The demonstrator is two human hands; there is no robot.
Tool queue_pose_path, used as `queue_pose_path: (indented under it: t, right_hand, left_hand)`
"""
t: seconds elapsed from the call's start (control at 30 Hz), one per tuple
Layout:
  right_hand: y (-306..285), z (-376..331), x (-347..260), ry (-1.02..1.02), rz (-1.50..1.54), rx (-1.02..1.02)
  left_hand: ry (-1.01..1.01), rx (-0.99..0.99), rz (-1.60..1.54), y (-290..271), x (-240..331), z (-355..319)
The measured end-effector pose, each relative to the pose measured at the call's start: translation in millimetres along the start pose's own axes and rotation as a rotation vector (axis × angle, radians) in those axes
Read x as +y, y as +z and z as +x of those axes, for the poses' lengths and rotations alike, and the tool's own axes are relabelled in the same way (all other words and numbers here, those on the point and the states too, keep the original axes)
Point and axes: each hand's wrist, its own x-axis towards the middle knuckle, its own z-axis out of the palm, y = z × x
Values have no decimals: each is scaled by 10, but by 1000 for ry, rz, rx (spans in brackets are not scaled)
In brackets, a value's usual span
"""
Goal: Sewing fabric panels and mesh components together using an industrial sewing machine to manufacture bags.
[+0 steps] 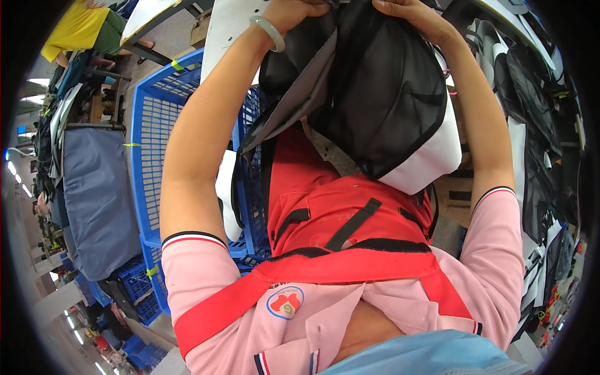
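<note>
At the top edge of the head view, my left hand (292, 12) pinches the edge of a sewn black mesh fabric piece (381, 87). My right hand (415, 14) grips the same piece a little to the right, its thumb on the cloth. The mesh hangs down between my arms toward my lap, with a grey panel (300, 94) folded at its left. A white panel (431, 156) shows behind its lower right. The topmost fingertips are cut off by the frame's edge.
Left of my legs stands a blue plastic crate (156, 119), with a white and black piece (228, 194) in it. Dark and white fabric pieces (531, 94) are heaped at the right. A dark blue cloth-covered stack (97, 194) stands far left; a person in yellow (75, 28) is beyond.
</note>
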Motion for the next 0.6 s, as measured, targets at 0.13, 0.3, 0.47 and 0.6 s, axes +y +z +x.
queue_pose_path:
  t: [0.13,0.3,0.47,0.6]
  right_hand:
    - [-23,-43,15,-12,49,-53]
    - [-21,-117,22,14,18,-13]
    - [-3,-140,32,-5,60,-21]
    - [-16,-152,40,-22,-58,-2]
  left_hand:
    - [-38,2,-12,-7,21,-65]
    - [-6,7,-36,8,-5,-49]
    - [32,-7,-21,-2,-48,-36]
    - [303,-52,-18,-5,-57,-104]
